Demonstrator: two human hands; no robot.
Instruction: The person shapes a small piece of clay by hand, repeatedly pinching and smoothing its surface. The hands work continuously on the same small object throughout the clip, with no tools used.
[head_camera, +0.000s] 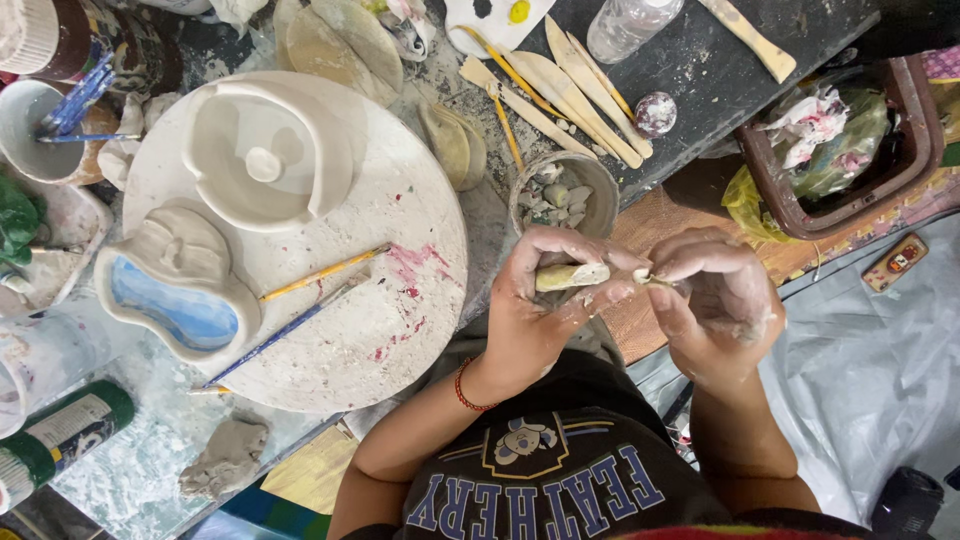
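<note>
L hand (530, 300) is clamped round a pale, flattish wooden-looking modelling tool (572, 276), its long axis running 9-to-3 o'clock, tip aimed at the R hand (715, 300). R hand's fingertips pinch a small whitish clay bit (643, 276) just at the tool's 3 o'clock end; hands nearly touch there, both clay-smeared. Just beyond, at 12 o'clock, sits a small round bowl of clay scraps (560, 192). Farther, at 10 o'clock, a round white plaster board (400, 200) w/ white clay pieces.
</note>
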